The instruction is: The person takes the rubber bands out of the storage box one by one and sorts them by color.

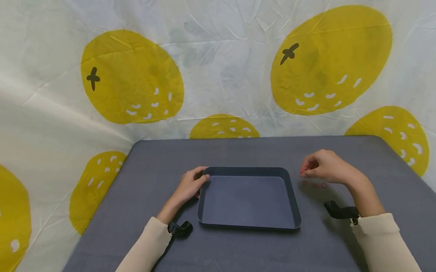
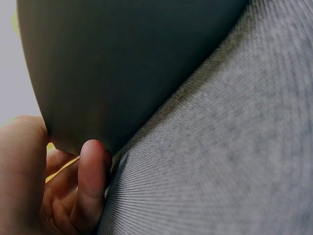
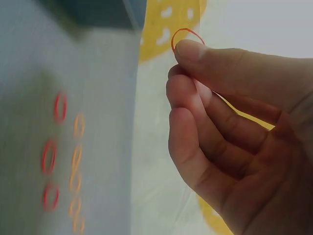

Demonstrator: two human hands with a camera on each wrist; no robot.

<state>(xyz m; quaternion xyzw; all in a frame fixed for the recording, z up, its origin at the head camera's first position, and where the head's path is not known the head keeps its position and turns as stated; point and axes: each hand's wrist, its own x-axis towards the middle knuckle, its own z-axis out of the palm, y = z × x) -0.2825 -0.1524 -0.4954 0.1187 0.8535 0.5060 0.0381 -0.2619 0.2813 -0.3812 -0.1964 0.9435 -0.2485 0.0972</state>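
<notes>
A shallow dark grey rectangular tray (image 1: 246,201) lies on the table. My left hand (image 1: 187,185) grips its far left corner, with the thumb over the rim and the fingers outside; the left wrist view shows fingertips against the tray's outer wall (image 2: 132,63). To the right of the tray, my right hand (image 1: 328,166) is raised above the table. Between thumb and forefinger it pinches a thin red rubber band (image 3: 188,30). Below that hand, several red rubber bands (image 3: 44,159) lie in a row beside several orange rubber bands (image 3: 74,171).
A grey cloth covers the table (image 1: 240,255). Behind it and along the left hangs a white curtain (image 1: 225,77) printed with big yellow fruit. Black wrist-camera mounts (image 1: 340,211) sit on both wrists, the left one close to the tray's near left corner.
</notes>
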